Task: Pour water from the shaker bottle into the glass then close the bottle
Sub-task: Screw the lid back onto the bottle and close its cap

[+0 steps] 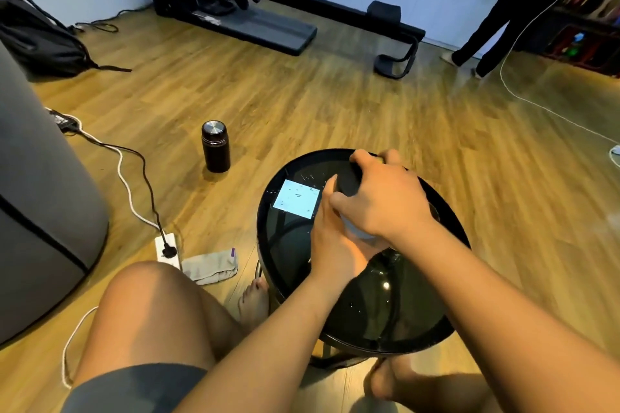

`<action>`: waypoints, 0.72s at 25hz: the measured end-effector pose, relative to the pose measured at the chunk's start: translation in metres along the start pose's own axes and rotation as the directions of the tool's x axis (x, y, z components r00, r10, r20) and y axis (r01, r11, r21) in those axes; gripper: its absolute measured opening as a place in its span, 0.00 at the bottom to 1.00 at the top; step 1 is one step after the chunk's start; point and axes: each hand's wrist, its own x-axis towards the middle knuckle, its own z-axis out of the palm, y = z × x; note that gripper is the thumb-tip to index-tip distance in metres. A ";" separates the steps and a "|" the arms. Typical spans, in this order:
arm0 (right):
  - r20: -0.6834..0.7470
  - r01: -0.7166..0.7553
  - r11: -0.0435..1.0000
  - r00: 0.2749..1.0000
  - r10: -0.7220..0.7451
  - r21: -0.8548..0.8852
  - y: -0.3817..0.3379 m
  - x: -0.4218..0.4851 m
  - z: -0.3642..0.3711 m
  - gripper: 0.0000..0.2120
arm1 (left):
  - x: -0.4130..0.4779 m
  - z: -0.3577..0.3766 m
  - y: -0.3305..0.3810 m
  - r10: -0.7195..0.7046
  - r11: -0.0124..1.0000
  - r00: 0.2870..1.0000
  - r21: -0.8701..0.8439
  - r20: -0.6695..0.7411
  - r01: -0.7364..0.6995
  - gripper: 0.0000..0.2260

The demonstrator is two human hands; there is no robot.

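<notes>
Head view, looking down at a round black table [369, 315]. Left hand [330, 245] wrapped round the pale body of the shaker bottle [356, 229], held over the tabletop. Right hand [382, 201] just above the left, fingers [360, 157] curled and clamped over the bottle's black lid [347, 183]. Bottle base hidden by the left hand. Well to the left of both hands, on the floor [335, 104]: a dark flask [215, 146], a folded cloth [209, 266], a white power strip [167, 246].
</notes>
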 end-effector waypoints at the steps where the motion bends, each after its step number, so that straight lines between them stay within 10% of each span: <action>1: 0.006 0.011 1.000 1.000 -0.012 0.006 -0.001 0.001 -0.001 0.30 | 0.002 -0.003 0.002 0.000 1.000 0.999 0.005 0.051 0.000 0.52; 10: 0.232 0.504 0.855 0.823 -0.518 0.122 0.040 0.009 -0.037 0.33 | 0.031 -0.036 0.019 -0.001 0.999 0.964 0.051 0.266 -0.013 0.48; 18: 0.026 -0.017 0.999 1.000 0.016 0.032 0.001 -0.005 -0.002 0.26 | -0.004 0.005 0.019 -0.003 0.993 1.000 0.122 -0.006 0.004 0.52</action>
